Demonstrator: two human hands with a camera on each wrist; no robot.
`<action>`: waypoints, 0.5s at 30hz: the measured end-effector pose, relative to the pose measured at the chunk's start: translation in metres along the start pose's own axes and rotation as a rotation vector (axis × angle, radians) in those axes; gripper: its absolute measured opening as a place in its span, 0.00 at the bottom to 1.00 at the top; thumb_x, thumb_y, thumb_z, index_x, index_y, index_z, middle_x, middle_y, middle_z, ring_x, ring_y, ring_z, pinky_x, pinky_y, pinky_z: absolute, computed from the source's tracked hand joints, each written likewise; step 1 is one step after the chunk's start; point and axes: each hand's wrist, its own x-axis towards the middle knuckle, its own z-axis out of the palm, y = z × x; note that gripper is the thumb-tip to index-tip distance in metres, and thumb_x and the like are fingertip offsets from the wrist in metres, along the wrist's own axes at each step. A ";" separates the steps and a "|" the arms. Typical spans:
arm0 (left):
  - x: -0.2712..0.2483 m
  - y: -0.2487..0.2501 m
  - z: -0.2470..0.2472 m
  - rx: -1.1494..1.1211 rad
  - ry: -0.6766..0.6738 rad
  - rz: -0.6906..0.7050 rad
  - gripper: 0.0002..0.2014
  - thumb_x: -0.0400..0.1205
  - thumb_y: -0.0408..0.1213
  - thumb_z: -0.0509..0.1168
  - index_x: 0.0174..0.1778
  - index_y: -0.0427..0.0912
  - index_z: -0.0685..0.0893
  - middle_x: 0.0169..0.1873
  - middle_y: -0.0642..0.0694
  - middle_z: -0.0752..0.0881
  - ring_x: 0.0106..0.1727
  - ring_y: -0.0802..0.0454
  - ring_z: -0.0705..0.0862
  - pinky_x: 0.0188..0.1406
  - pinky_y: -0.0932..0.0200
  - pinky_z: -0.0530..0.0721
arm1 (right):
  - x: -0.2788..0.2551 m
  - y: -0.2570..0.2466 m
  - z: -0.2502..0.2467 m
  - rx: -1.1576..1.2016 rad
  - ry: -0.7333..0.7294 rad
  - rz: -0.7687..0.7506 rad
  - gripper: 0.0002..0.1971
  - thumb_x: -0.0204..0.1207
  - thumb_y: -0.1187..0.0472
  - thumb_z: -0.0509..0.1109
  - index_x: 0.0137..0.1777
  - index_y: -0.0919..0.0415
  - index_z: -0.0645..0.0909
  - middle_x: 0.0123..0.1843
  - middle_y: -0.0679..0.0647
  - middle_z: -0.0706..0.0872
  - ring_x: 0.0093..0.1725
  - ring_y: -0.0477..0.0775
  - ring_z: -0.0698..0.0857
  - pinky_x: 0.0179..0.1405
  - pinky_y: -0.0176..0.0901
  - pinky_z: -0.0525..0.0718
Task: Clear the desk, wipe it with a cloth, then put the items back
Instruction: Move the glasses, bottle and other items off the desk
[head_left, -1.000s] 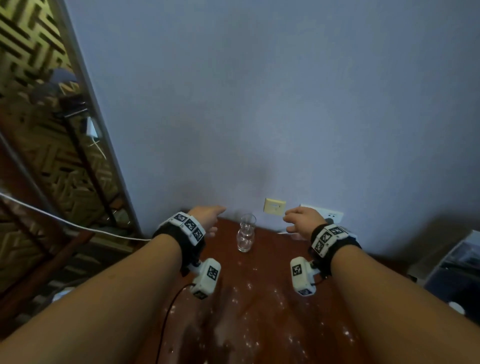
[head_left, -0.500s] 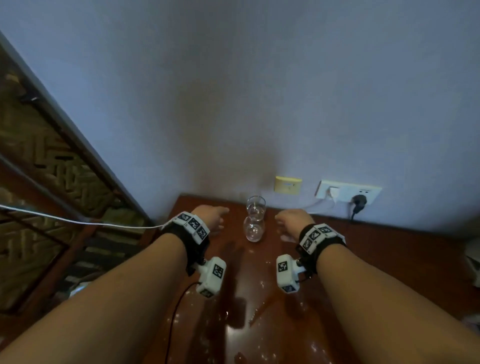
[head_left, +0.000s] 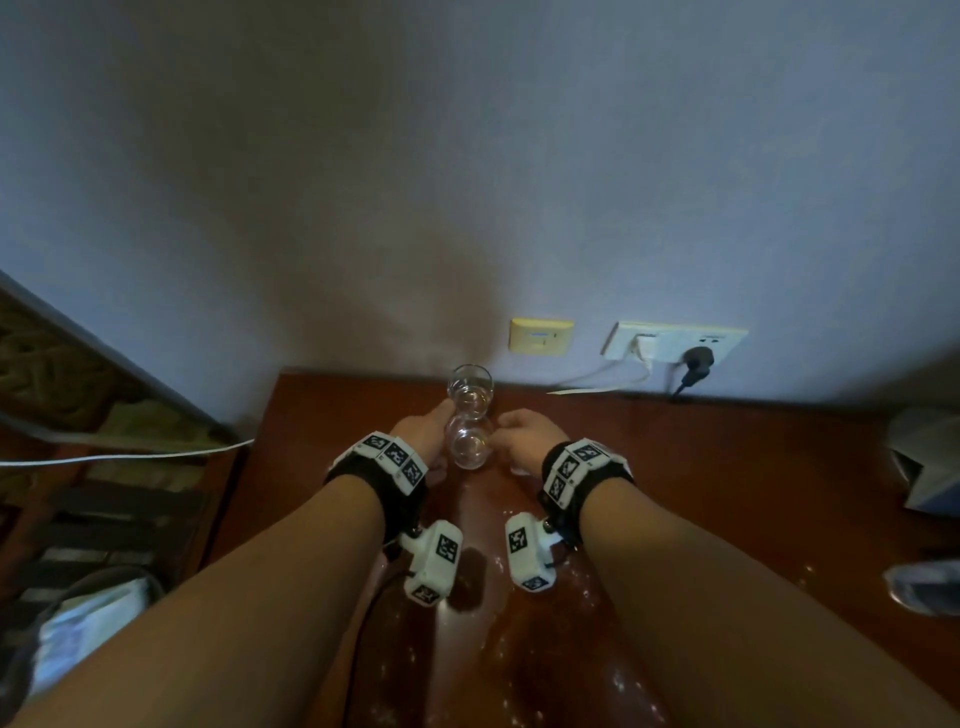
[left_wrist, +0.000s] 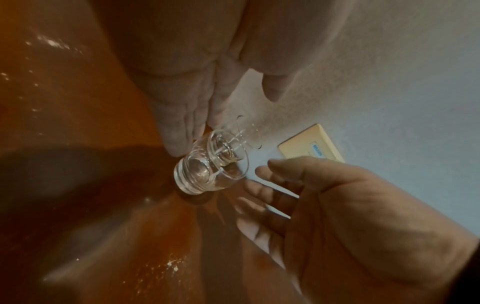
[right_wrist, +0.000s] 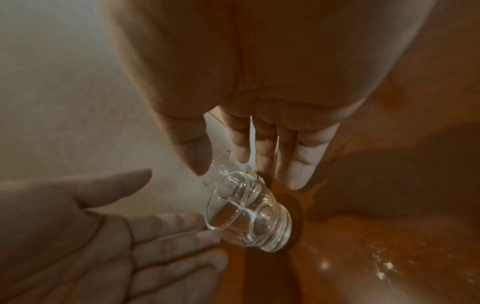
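Observation:
Two clear glasses (head_left: 470, 421), one stacked in the other, stand on the brown desk (head_left: 727, 493) close to the wall. My left hand (head_left: 423, 431) is at their left side with straight fingers (left_wrist: 182, 135) touching the lower glass (left_wrist: 207, 170). My right hand (head_left: 524, 434) is just to their right, fingers spread and relaxed. In the right wrist view its thumb (right_wrist: 192, 156) lies close to the upper glass (right_wrist: 249, 214); whether it touches is unclear. Neither hand wraps around the glasses.
A yellow wall plate (head_left: 540, 336) and a white socket strip (head_left: 675, 340) with a black plug (head_left: 696, 358) sit on the wall behind. A pale box (head_left: 924, 462) stands at the desk's right end. White specks (head_left: 519, 665) dot the near desk. A white cable (head_left: 130, 457) hangs left.
Both hands have closed in on the stacked glasses from either side, and the left fingers now touch them. The head view has tilted down and to the right.

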 end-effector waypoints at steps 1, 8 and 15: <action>0.003 0.001 0.000 -0.001 -0.017 -0.010 0.25 0.82 0.62 0.67 0.43 0.40 0.85 0.38 0.42 0.86 0.45 0.41 0.85 0.54 0.46 0.86 | 0.002 0.000 0.002 -0.051 0.005 -0.021 0.25 0.72 0.54 0.81 0.68 0.51 0.80 0.57 0.52 0.89 0.57 0.56 0.89 0.62 0.54 0.88; 0.025 0.006 0.010 -0.051 -0.137 -0.035 0.28 0.79 0.64 0.71 0.59 0.41 0.87 0.51 0.43 0.93 0.55 0.43 0.91 0.57 0.46 0.90 | 0.008 -0.001 0.003 -0.364 0.048 -0.096 0.34 0.67 0.48 0.83 0.72 0.53 0.76 0.63 0.53 0.87 0.59 0.55 0.87 0.59 0.49 0.86; 0.030 0.010 0.018 0.059 -0.337 -0.061 0.23 0.85 0.62 0.64 0.63 0.46 0.84 0.60 0.44 0.90 0.61 0.41 0.88 0.69 0.42 0.84 | 0.021 0.010 -0.008 -0.475 0.189 -0.006 0.51 0.69 0.46 0.79 0.89 0.50 0.55 0.83 0.58 0.65 0.78 0.64 0.75 0.74 0.57 0.78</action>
